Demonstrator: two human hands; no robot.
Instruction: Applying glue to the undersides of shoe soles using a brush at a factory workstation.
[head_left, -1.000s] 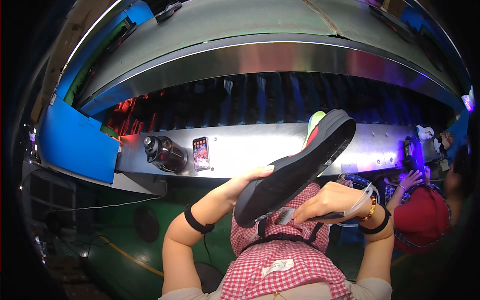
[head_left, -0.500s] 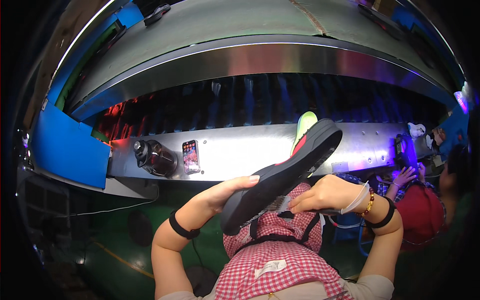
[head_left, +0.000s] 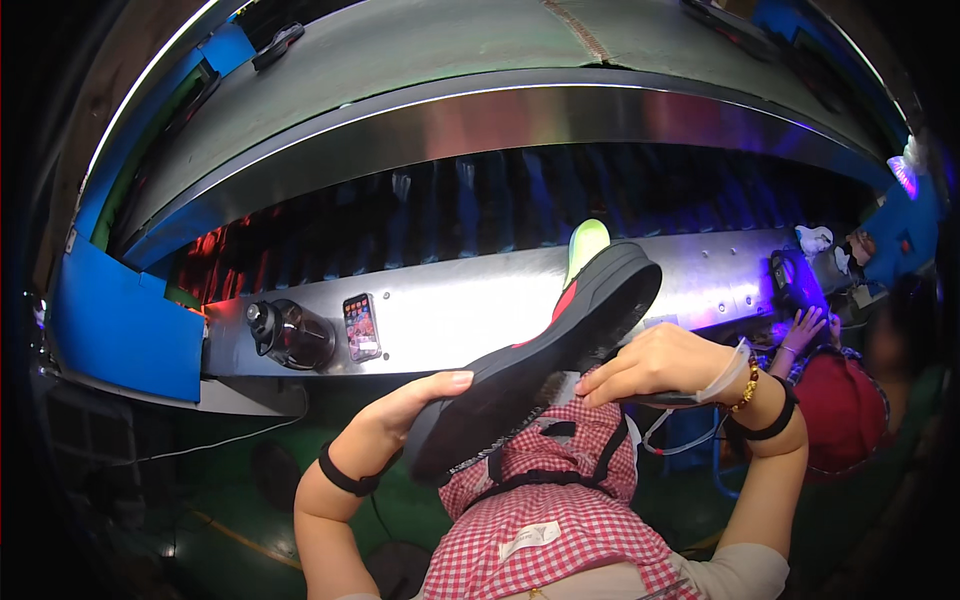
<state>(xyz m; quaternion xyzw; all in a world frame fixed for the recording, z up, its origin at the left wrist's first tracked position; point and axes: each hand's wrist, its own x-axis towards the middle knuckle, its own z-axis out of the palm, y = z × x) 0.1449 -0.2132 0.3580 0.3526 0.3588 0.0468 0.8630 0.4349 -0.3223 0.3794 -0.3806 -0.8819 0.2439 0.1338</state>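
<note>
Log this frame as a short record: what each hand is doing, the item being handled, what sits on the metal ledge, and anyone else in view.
left hand: supports the heel end of the shoe from below
right hand: on the sole, gripping a thin dark tool; what kind is unclear
shoe: black sole up, tilted, red and lime upper
ledge: dark bottle lying down, phone beside it
apron: red-white checked
other person: hand at far right
</note>
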